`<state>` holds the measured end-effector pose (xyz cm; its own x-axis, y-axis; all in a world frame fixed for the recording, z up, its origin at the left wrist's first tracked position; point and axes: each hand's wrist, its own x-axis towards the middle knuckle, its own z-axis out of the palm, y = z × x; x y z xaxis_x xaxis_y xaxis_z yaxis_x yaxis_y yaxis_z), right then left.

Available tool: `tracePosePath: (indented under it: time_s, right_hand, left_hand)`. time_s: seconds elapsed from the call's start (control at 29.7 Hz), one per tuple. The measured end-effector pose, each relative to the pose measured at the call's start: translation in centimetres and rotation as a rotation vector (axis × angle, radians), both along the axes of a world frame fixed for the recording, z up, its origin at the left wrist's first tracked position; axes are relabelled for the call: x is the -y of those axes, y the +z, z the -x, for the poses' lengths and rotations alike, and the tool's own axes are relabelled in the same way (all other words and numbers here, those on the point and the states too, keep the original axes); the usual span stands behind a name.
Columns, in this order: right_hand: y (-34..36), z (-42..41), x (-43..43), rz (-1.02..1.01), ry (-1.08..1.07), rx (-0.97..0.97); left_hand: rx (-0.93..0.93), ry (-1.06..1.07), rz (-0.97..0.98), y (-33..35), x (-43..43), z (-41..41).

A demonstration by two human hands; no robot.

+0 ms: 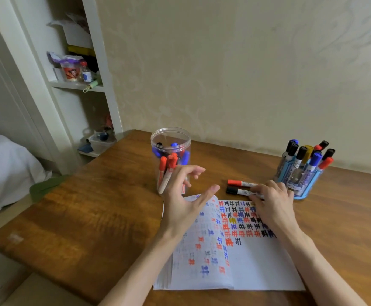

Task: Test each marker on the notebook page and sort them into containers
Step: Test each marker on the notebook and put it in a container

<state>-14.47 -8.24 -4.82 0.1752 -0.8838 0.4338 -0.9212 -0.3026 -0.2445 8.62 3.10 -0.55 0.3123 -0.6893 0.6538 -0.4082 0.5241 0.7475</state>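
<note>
Black-capped white marker (237, 191) next, judging by the grip. Lying on the brown wooden surface (96, 217) just past the top edge of the open white notebook (257, 266), parallel to a red-capped white marker (240, 183) just behind it. Right hand (272, 206) curled over its barrel, apparently pinching it. Left hand (186, 195) open, fingers spread, hovering between notebook and clear plastic jar (158, 142), holding nothing.

Best done so: lift by the barrel, pull the cap with the free left hand, draw one short mark on the blank lower part of the right page, clear of the red, blue and black rows. Recap firmly before sorting.

Marker itself: dark print along the white barrel, too blurred to read.
</note>
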Motion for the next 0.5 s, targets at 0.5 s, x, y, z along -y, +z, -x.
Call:
tracePosePath:
  time_s: [0.5]
  right_hand:
    - [5.9, 2.4, -9.0, -0.400, 0.364, 0.779]
  left_hand:
    - [0.519, -0.235, -0.366, -0.4, 0.5, 1.9]
